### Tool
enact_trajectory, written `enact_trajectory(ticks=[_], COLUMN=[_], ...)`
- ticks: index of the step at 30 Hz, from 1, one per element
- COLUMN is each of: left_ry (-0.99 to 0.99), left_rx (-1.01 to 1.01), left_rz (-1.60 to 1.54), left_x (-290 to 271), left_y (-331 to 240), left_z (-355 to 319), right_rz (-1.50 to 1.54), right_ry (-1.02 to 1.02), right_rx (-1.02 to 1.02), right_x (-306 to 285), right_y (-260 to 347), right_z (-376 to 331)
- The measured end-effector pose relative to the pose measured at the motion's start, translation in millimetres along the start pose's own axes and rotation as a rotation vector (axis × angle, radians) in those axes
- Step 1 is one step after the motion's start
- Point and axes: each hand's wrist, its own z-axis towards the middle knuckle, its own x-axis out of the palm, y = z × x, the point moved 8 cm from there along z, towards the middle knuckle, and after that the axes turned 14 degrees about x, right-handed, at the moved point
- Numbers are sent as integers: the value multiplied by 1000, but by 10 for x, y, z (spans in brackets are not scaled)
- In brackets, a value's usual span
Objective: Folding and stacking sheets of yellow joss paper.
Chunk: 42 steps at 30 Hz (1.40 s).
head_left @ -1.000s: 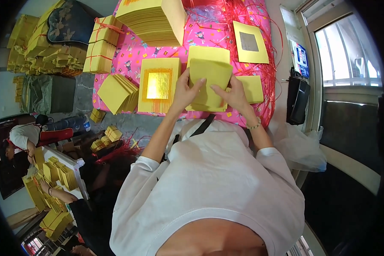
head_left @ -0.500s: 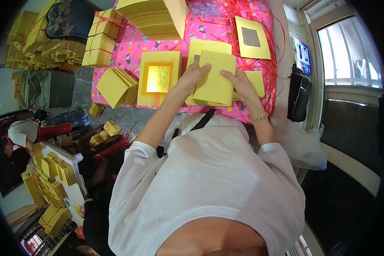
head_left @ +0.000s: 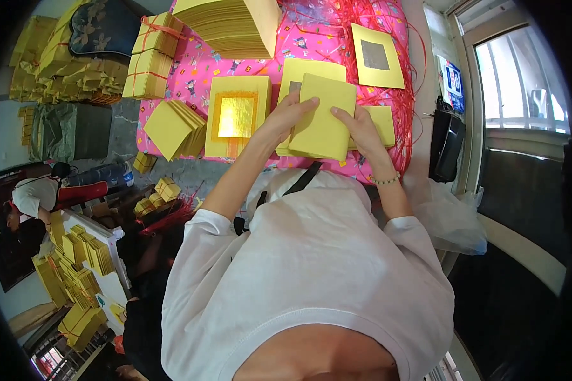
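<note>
Between my two hands is a folded wad of yellow paper (head_left: pixel 324 130), tilted a little above the table. My left hand (head_left: pixel 288 118) is closed on its left side, thumb on top and the other fingers hidden behind it. My right hand (head_left: pixel 362 131) grips the opposite side with the thumb pressed on the face. Behind the wad lies a yellow sheet (head_left: pixel 314 68), its lower part mostly covered. To the left is a flat pile of yellow paper (head_left: pixel 215 95) topped with a gold foil square (head_left: pixel 236 117). More yellow paper (head_left: pixel 381 120) lies partly hidden beyond my right hand.
The pink patterned table cover (head_left: pixel 292 43) bears a tall paper stack (head_left: pixel 229 32), tied bundles (head_left: pixel 149 63), a fanned stack (head_left: pixel 173 129) and a sheet with a grey square (head_left: pixel 394 66). Red plastic strings (head_left: pixel 400 136) trail down the right. Another person (head_left: pixel 35 197) works far left.
My hands and the folded paper have shifted very slightly to the right, and the wad's top edge is tilted a bit more. Both hands keep their hold.
</note>
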Motion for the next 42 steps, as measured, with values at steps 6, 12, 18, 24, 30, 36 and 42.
enact_trajectory(ticks=[6,12,18,24,30,36,42], left_ry=[28,94,29,-77,-100,-118,-144], left_rx=[176,190,133,85,47,-19,-18], left_rz=[-162,-208,-241,-114,-139,-112,-167], left_x=[137,233,193,108,46,48,44], left_y=[-275,-319,-307,-261,-150,-116,-109], left_z=[-7,-17,33,76,127,134,132], right_rz=[-92,-83,-9,98,161,137,62], right_ry=[25,41,35,33,59,37,7], right_rx=[-97,-136,-41,6,112,100,60], right_x=[34,74,59,65,54,22,62], right_y=[37,122,89,43,-41,-105,-45], right_z=[-130,-218,-173,-106,-76,-57,-107])
